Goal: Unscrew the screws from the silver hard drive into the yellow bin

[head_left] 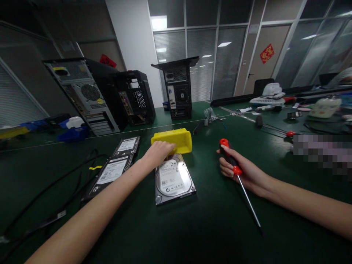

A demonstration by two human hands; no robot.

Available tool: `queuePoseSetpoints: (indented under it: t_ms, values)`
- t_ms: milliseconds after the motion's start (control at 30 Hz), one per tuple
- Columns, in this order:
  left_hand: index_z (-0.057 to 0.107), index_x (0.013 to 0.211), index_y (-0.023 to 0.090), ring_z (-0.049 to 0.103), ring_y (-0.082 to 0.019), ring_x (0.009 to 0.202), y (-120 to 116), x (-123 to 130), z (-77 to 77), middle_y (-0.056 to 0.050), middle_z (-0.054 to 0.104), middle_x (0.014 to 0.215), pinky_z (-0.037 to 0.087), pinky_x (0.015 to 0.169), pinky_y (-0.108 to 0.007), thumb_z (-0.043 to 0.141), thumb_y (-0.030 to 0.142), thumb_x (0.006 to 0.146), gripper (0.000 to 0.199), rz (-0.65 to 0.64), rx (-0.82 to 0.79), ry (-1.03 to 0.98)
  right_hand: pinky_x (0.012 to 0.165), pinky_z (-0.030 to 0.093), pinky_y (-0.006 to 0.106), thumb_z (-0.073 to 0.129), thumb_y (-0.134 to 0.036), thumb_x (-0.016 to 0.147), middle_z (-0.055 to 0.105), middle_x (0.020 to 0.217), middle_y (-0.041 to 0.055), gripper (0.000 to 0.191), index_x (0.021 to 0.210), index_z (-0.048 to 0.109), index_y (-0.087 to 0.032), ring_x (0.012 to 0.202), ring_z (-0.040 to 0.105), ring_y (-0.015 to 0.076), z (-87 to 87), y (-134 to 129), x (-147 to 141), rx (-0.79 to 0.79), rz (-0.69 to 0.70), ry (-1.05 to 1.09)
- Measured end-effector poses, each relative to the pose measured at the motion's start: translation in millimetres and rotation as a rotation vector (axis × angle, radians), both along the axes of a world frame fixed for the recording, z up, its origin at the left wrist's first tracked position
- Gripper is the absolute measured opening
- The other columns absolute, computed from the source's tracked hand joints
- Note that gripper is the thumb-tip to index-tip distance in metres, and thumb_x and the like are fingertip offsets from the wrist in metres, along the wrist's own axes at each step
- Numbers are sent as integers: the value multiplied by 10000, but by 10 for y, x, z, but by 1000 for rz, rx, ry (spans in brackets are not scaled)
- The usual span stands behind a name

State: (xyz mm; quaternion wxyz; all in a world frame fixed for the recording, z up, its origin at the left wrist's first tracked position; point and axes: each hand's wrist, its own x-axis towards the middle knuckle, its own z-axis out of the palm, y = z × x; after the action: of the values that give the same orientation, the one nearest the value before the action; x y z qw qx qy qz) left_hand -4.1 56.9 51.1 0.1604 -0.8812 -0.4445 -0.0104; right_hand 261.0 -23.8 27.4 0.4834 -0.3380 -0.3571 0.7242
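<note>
My left hand (160, 150) is closed at the near edge of a small yellow plastic bin (180, 141), its fingertips hidden. The bin's open side faces me, and it stands at the far end of a hard drive (173, 178). That drive lies flat with its white label up, under my left wrist's right side. In my right hand (238, 167) is a screwdriver (249, 198) with a red and black handle. Its long metal shaft points down and towards me, the dark tip to the right of the drive.
Two more hard drives (127, 145) lie at left, beside black cables (52, 181). Computer cases (178, 88) stand along the back of the green table (211, 223). Loose tools (275, 130), a small clear bag (209, 113) and a blurred pale container (326, 106) are on the right.
</note>
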Motion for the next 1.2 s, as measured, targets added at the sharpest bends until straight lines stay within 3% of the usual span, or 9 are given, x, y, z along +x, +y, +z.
queuePoseSetpoints:
  t_ms: [200, 467, 633, 833, 1000, 1200]
  values:
    - [602, 1225, 195, 691, -248, 918, -190, 110, 146, -99, 720, 1057, 519, 763, -336, 477, 141, 929, 326, -112, -46, 57, 441, 295, 198, 541, -400, 890, 402, 474, -65, 215, 873, 520, -187, 415, 358, 59, 4, 1, -3, 5, -9, 3]
    - [596, 1232, 210, 654, -211, 1011, -355, 173, 147, -80, 708, 1092, 494, 885, -341, 471, 138, 950, 317, -310, -67, 132, 439, 293, 197, 525, -399, 902, 402, 474, -65, 217, 881, 523, -183, 410, 360, 57, -3, -6, 1, 11, 5, 6]
    - [629, 1193, 197, 667, -201, 945, -374, 144, 126, -67, 723, 1053, 508, 841, -325, 516, 216, 950, 269, -309, -95, 10, 444, 302, 201, 539, -407, 893, 405, 476, -67, 224, 875, 529, -184, 412, 364, 57, -25, 5, -1, 18, 14, 11]
    - [646, 1169, 201, 673, -182, 858, -371, 75, -26, -43, 733, 1020, 512, 750, -299, 532, 251, 943, 258, -296, -109, -210, 450, 314, 204, 529, -407, 899, 409, 477, -66, 222, 874, 526, -186, 417, 371, 60, -27, 9, 11, 21, 13, 8]
    - [660, 1144, 191, 670, -193, 845, -345, 65, -103, -51, 731, 1028, 515, 728, -313, 539, 248, 934, 249, -346, -74, -258, 446, 303, 200, 535, -419, 894, 402, 471, -69, 230, 874, 523, -190, 412, 361, 56, -30, 10, 7, 25, 23, 13]
    - [659, 1150, 182, 670, -211, 857, -357, 56, -116, -70, 730, 1018, 520, 735, -340, 552, 278, 928, 265, -300, -94, -314, 447, 305, 198, 511, -414, 910, 399, 475, -66, 228, 875, 526, -189, 418, 365, 56, -18, 0, 4, 15, 16, 10]
